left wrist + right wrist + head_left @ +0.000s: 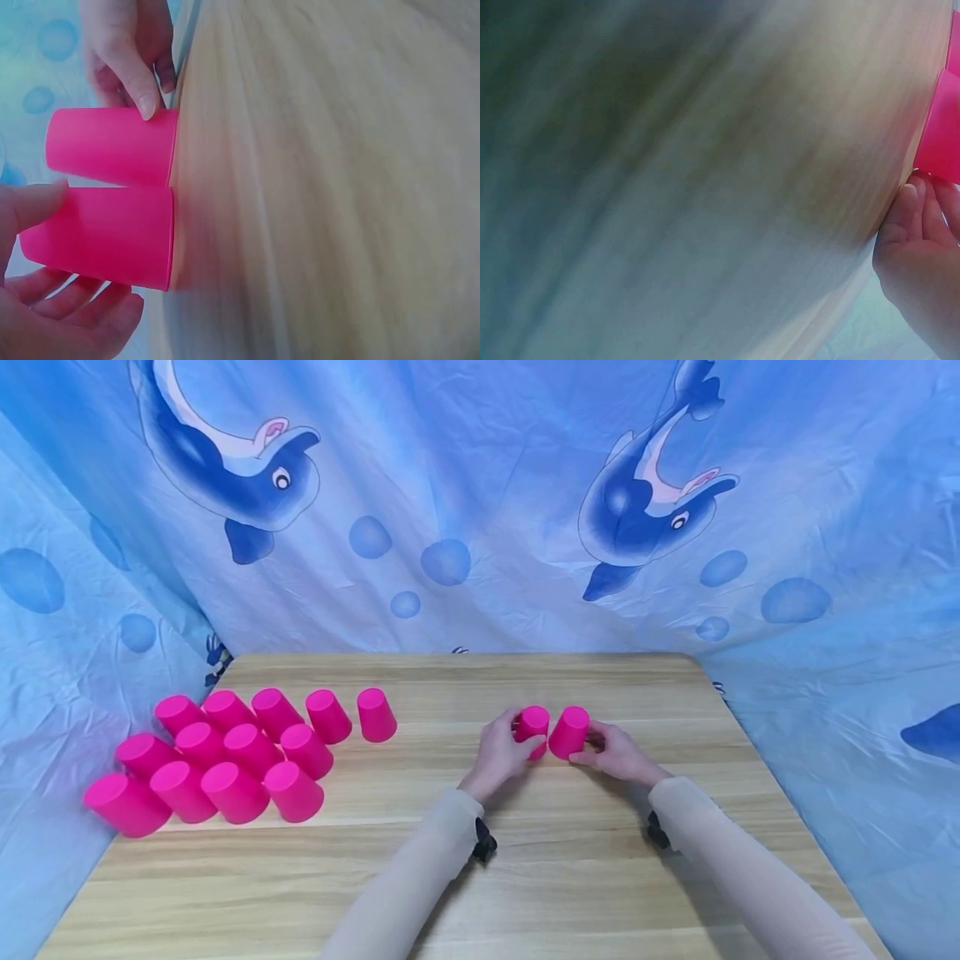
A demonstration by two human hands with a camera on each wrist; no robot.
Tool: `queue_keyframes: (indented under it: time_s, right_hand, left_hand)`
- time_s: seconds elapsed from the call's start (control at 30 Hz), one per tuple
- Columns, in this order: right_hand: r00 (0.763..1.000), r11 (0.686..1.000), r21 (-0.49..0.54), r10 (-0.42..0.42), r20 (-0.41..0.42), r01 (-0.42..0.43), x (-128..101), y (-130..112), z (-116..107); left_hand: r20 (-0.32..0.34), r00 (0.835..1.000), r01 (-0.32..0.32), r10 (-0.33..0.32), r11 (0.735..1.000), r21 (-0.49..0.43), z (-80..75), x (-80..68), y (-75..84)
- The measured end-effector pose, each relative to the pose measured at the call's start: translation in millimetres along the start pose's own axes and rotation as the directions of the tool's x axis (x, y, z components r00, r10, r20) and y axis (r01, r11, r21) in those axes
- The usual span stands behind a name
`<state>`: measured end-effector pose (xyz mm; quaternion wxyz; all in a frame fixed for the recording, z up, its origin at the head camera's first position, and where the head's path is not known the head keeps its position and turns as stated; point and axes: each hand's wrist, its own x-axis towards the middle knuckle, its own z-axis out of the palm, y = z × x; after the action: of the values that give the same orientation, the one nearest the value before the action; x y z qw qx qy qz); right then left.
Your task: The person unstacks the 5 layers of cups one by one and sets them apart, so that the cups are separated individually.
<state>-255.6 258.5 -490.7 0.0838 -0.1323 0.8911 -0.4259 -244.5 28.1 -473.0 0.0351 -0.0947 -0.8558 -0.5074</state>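
Two pink cups stand upside down side by side, right of the table's middle. My left hand grips the left pink cup, thumb on the near side and fingers around the far side, as the left wrist view shows. My right hand holds the right pink cup from its right side, thumb low on the near face. In the left wrist view the two cups' rims sit on or close to the table, nearly touching. Only part of the right cup shows in the right wrist view, beside my curled fingers.
Several more upside-down pink cups stand in rows on the left of the wooden table. One cup stands at the right end of the back row. A blue dolphin-print curtain surrounds the table's back and sides.
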Motion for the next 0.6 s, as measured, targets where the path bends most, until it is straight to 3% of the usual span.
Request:
queue_keyframes:
  time_s: [0.37, 0.6]
  right_hand:
    - [1.000, 1.000, -0.021, 0.022, -0.015, -0.022, -1.5, -2.8, 2.3]
    - [1.000, 1.000, -0.025, 0.008, -0.018, -0.008, -1.8, -1.6, 2.4]
  left_hand:
    - [0.009, 1.000, -0.017, 0.017, 1.000, 0.000, -20.7, -5.8, -4.4]
    - [-0.022, 0.999, -0.049, 0.049, 0.999, -0.004, -46.0, -11.7, -8.5]
